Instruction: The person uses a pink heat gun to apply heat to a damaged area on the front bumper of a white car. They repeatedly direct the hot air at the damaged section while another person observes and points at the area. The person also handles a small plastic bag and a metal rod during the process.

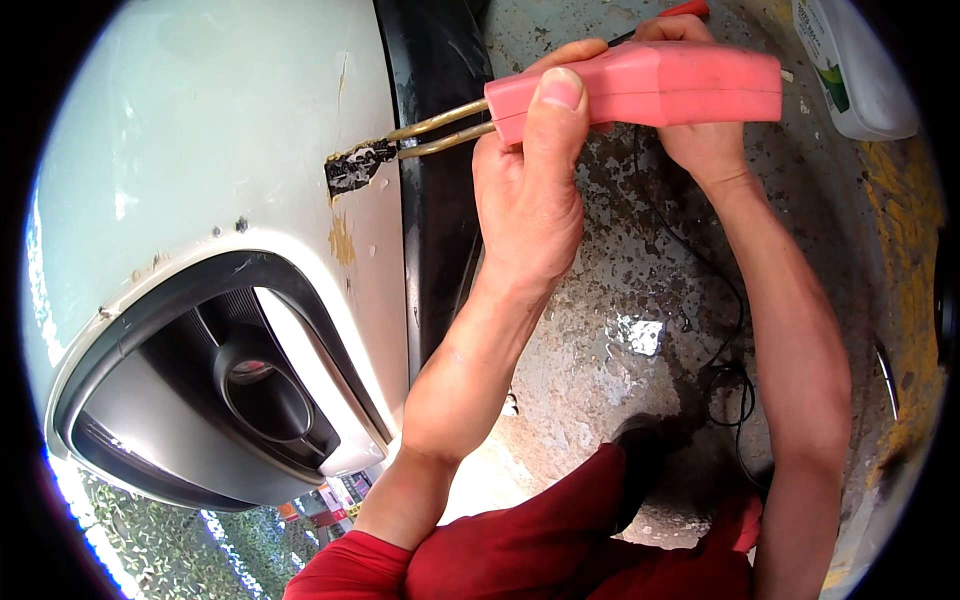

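Note:
A red-pink soldering gun (670, 82) with two brass prongs lies across both my hands, pointing left. My left hand (535, 190) grips its front, the thumb pressed along the near side. My right hand (700, 150) is wrapped round the rear part; the gun's body hides most of its fingers. The prongs reach a dark, rough, mesh-like patch (360, 168) in the pale car bumper (230, 130); whether their tips press on it I cannot tell. Below the patch, the paint is chipped to a tan streak (342, 240).
A rounded opening with a dark trim ring (265, 395) sits low in the bumper. Black trim (440, 200) borders its right edge. A thin black cable (738, 300) runs over the stained concrete floor. At upper right stands a white jug (870, 90); a red handle (687, 9) shows behind my right hand.

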Demonstrator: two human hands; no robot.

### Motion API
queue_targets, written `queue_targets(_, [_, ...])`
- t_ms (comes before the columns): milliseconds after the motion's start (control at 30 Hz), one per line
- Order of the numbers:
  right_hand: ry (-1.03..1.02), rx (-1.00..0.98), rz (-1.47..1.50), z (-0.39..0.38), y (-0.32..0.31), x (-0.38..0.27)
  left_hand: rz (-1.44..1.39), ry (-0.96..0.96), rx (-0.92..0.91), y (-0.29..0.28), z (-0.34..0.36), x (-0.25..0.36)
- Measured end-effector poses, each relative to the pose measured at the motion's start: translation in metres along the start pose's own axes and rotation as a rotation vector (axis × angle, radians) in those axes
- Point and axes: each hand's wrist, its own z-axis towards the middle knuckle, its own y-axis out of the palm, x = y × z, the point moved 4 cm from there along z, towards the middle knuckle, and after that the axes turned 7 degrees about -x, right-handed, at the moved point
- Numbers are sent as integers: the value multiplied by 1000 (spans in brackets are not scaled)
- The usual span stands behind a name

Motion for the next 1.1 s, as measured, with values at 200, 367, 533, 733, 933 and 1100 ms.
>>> queue_targets(200, [-29, 11, 35, 1, -1, -1, -13, -2, 4, 0, 0, 1])
queue_targets(367, [-28, 6, 2, 0, -5, -4, -20, 0, 4, 0, -1, 1])
queue_targets(533, [-67, 12, -59, -3, -4, -1, -14, 11, -4, 0, -1, 2])
queue_targets(733, [-51, 4, -36, -3, -7, -2, -75, 25, 37, 0, -2, 2])
queue_targets(933, [-57, 4, -38, -3, -6, -1, 14, 9, -6, 1, -2, 4])
queue_targets(1100, [-20, -25, -11, -7, -6, 6, 12, 6, -1, 1, -3, 4])
